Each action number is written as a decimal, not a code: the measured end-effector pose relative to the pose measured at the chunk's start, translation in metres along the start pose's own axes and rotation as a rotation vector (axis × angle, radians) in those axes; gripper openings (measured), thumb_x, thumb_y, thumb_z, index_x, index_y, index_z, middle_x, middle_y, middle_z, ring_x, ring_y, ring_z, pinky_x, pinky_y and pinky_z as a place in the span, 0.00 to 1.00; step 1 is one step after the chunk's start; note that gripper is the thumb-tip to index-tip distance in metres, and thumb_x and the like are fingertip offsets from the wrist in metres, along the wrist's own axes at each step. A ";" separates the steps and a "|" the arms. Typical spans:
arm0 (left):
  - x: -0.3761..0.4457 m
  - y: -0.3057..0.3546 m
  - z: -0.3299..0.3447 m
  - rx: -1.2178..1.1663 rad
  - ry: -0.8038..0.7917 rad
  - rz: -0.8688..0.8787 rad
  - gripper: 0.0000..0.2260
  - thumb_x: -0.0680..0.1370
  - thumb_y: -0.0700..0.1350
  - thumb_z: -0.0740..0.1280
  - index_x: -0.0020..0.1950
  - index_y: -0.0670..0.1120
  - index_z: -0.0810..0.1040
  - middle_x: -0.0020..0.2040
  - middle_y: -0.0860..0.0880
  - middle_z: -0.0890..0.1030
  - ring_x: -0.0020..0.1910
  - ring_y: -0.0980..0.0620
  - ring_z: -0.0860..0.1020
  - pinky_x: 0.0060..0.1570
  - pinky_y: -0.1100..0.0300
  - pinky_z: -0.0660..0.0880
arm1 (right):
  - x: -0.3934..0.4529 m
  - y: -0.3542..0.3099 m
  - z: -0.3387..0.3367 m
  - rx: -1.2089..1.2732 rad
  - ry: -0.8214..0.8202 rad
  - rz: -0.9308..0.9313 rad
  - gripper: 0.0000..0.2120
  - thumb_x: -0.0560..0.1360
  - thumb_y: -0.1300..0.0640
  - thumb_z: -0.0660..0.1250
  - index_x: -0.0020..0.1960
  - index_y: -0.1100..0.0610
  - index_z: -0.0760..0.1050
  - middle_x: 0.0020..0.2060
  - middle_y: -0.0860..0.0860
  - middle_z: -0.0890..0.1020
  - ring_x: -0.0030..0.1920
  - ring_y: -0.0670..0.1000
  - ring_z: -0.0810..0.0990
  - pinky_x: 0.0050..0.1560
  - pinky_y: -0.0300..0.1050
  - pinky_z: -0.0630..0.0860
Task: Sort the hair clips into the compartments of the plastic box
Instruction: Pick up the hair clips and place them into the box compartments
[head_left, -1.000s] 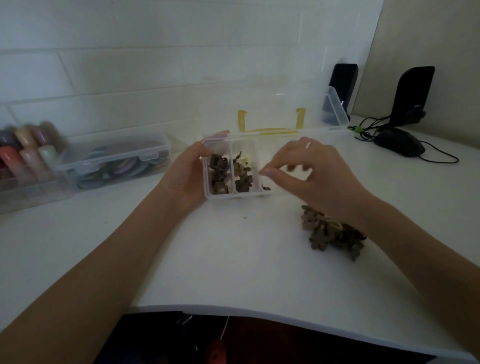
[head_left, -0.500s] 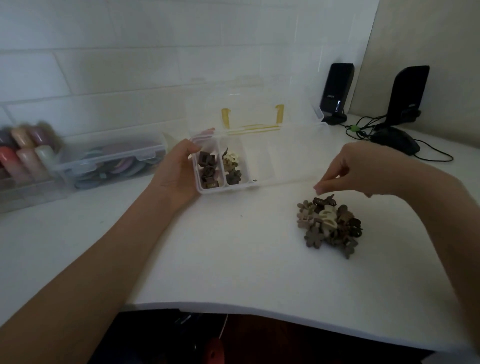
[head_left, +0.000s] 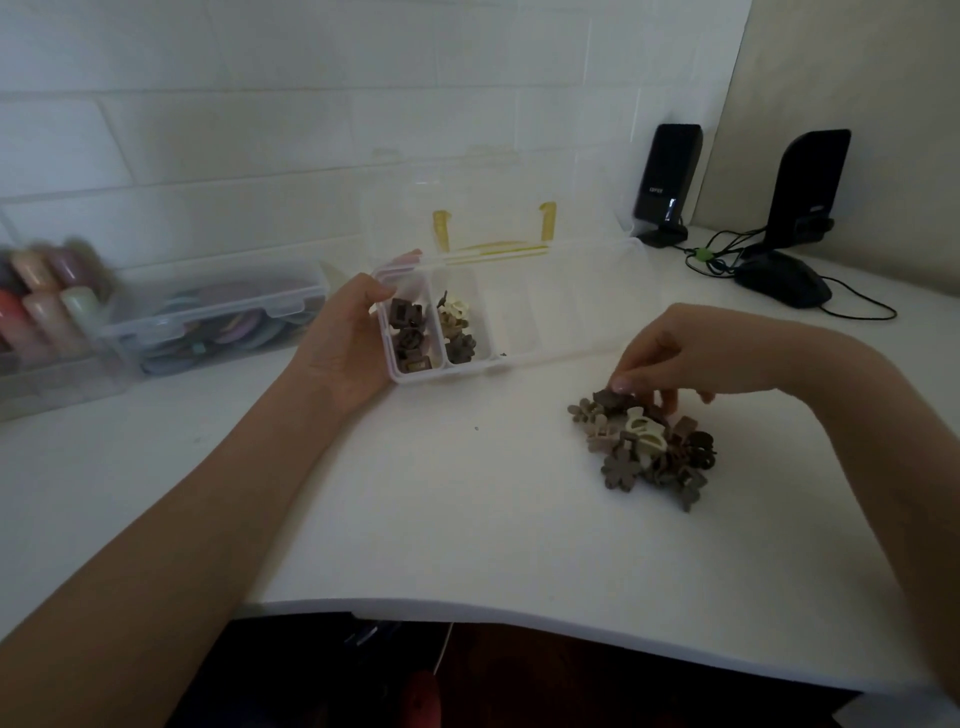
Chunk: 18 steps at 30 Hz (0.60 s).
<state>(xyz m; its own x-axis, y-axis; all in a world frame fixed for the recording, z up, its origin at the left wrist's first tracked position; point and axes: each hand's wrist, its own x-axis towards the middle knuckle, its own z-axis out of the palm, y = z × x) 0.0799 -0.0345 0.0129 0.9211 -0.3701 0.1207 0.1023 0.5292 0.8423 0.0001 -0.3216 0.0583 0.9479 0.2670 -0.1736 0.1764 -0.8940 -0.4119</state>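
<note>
dim, flat light | soft faint shadows | left edge blurred | wide-angle bending at edges

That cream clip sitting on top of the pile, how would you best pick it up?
Judging by its pose, pinch the cream clip across its rounded loops from above. It lies on top of the pile of clips, so nothing covers it, while brown clips crowd its sides. The right hand hovers at the pile's far edge, fingertips on a brown clip there.

Two hands, one compartment box (head_left: 545, 358), one heap of hair clips (head_left: 647, 449), two black speakers (head_left: 667, 182), one mouse (head_left: 782, 280), two storage boxes (head_left: 208, 322).
</note>
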 end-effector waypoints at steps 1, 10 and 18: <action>0.000 0.000 0.000 -0.002 -0.002 0.000 0.35 0.51 0.44 0.77 0.60 0.49 0.80 0.61 0.43 0.76 0.61 0.41 0.70 0.70 0.39 0.58 | 0.000 -0.001 0.000 0.015 -0.007 -0.021 0.06 0.74 0.50 0.67 0.46 0.47 0.82 0.37 0.43 0.85 0.34 0.42 0.82 0.29 0.32 0.71; -0.001 0.000 0.001 -0.009 -0.010 -0.019 0.38 0.52 0.44 0.77 0.64 0.49 0.77 0.62 0.44 0.75 0.61 0.41 0.71 0.69 0.42 0.61 | 0.004 -0.011 0.010 0.075 -0.046 -0.113 0.08 0.72 0.52 0.71 0.50 0.43 0.81 0.41 0.35 0.83 0.32 0.34 0.77 0.34 0.27 0.69; -0.002 0.000 0.002 -0.009 -0.025 -0.020 0.37 0.51 0.44 0.77 0.61 0.49 0.79 0.57 0.45 0.79 0.58 0.43 0.73 0.66 0.43 0.66 | 0.012 -0.022 0.024 0.051 0.074 -0.250 0.08 0.69 0.60 0.73 0.44 0.47 0.80 0.39 0.42 0.81 0.39 0.48 0.79 0.37 0.30 0.73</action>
<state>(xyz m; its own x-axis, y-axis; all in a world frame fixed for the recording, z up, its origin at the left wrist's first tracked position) 0.0770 -0.0355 0.0141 0.9091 -0.3998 0.1172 0.1243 0.5286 0.8397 0.0015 -0.2899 0.0437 0.8935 0.4490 0.0041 0.3959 -0.7835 -0.4790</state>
